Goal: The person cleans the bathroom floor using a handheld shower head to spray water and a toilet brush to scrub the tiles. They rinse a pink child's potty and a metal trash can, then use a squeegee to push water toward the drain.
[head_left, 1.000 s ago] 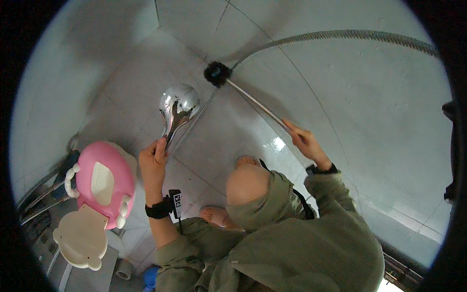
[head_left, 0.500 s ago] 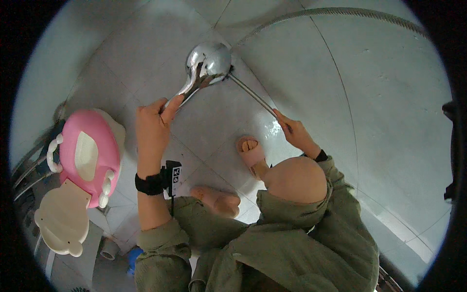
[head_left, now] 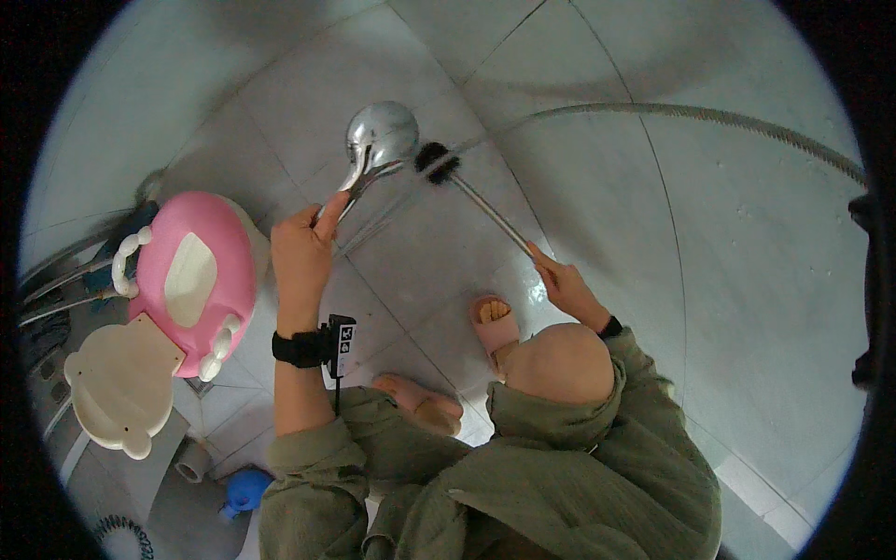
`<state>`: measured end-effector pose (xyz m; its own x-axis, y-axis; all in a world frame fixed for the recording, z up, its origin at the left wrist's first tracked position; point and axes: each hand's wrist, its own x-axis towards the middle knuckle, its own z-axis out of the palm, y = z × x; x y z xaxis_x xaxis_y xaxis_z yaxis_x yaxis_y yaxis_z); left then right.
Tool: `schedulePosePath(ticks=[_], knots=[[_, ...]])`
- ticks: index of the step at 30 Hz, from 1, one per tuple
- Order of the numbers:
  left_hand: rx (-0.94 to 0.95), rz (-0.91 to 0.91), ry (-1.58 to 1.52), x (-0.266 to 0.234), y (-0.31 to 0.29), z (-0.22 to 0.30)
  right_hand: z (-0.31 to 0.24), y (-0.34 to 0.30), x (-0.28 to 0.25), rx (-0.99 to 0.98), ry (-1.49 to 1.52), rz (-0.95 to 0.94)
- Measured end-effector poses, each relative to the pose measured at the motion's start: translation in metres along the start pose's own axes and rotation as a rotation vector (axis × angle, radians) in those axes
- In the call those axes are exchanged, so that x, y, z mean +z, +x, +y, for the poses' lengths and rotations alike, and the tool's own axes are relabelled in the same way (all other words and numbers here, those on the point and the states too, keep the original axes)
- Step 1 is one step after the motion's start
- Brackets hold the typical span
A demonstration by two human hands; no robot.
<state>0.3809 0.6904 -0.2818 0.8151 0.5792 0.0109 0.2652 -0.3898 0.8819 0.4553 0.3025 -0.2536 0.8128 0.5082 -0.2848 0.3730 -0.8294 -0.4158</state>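
My left hand (head_left: 303, 252) is closed round the handle of a shiny chrome shower head (head_left: 383, 131), its rounded back facing up. In my right hand (head_left: 571, 291) is the metal rod of a brush (head_left: 495, 215). The brush's round black bristle head (head_left: 437, 163) sits just right of the shower head, with a small gap between them. A ribbed metal hose (head_left: 709, 114) arches in from the right, passes behind the brush and blurs as it runs toward my left hand.
A pink and white child's potty seat (head_left: 238, 229) with its cream lid (head_left: 121, 387) stands at the left. Below it are a grey pipe end (head_left: 192, 461) and a blue object (head_left: 246, 489). My feet in pink slippers (head_left: 495, 322) rest on grey tiles (head_left: 401, 252).
The brush head has come away from the shower head, where it was touching its right edge. The hose sits lower in the picture, and the whole view has shifted slightly.
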Motion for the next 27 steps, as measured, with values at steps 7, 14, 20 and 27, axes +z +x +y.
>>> schedulePosePath(ticks=[7,14,20,27], knots=[[0.104,0.144,0.331,0.011,0.003,-0.011,0.032,0.036,0.008,-0.132,-0.097,0.101],[-0.142,0.092,-0.074,0.022,-0.001,-0.023,0.08,0.054,0.046,-0.03,-0.065,0.214],[-0.28,0.008,-0.43,0.024,-0.004,-0.021,0.019,0.138,0.105,-0.139,0.086,0.171],[-0.354,0.165,-0.396,0.023,-0.008,-0.033,0.076,0.089,0.091,-0.073,0.015,0.328]])
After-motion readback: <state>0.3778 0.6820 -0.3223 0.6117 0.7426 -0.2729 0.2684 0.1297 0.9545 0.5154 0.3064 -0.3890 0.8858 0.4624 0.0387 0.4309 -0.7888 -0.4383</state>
